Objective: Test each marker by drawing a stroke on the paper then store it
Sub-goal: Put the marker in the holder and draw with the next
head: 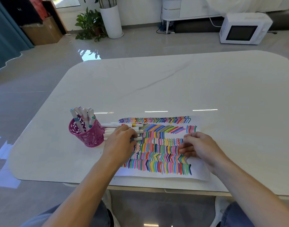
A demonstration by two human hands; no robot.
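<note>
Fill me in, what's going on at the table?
A person's left hand curls over the loose markers lying beside the pink cup, apparently picking one. The right hand rests on the paper, fingers loosely curled, holding nothing visible. The paper is nearly full of strokes; stored markers stand in the cup.

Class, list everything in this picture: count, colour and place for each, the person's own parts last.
table: one, white, under everything
paper: one, white with many-coloured strokes, near table edge
pen cup: one, magenta, left of the paper
standing markers: several, white, in the pen cup
loose markers: several, white, lying beside the pen cup
microwave: one, white, floor, far right
plant: one, green, floor, far back
left grip: one, bare hand, on the loose markers
right grip: one, bare hand, over the paper
</note>
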